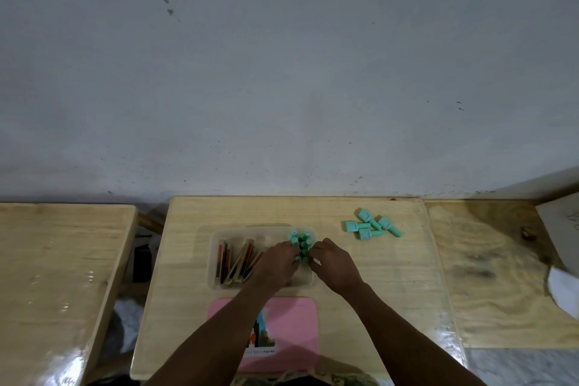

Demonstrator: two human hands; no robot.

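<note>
A clear plastic tray sits mid-table. Several flat red, black and tan packets lean in its left half. Upright mint-green bottles stand bunched in its right half. My left hand and my right hand reach into the tray from either side, and their fingertips pinch the near bottles of the bunch. Several more green bottles lie loose on the table to the right of the tray.
A pink lid with a picture label lies at the near table edge, partly under my left forearm. Another wooden table stands to the left across a gap. A plywood surface adjoins on the right. A grey wall rises behind.
</note>
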